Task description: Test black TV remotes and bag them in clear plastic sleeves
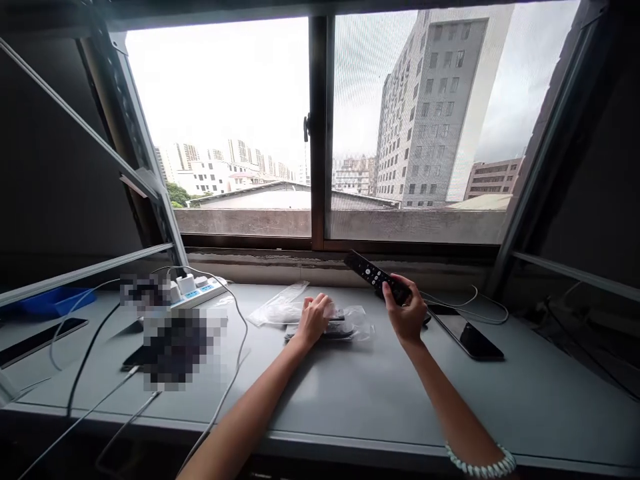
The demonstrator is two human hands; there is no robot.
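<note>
A black remote control (373,272) with white and dark buttons is raised above the table, tilted with its far end up and to the left. My right hand (407,310) grips its near end, thumb on the front. My left hand (315,319) rests lower, fingers bent down at a stack of dark flat items (343,329), some in clear plastic bags (365,323). What those fingers hold is hidden. More clear plastic wrapping (270,313) lies just left of this hand.
A grey table (345,400) stands below a window. A black phone (470,337) and a white cable (493,320) lie on the right. A power strip (200,290) with plugs, trailing cables, a partly blurred dark device (137,357) and a blue tray (57,301) are on the left.
</note>
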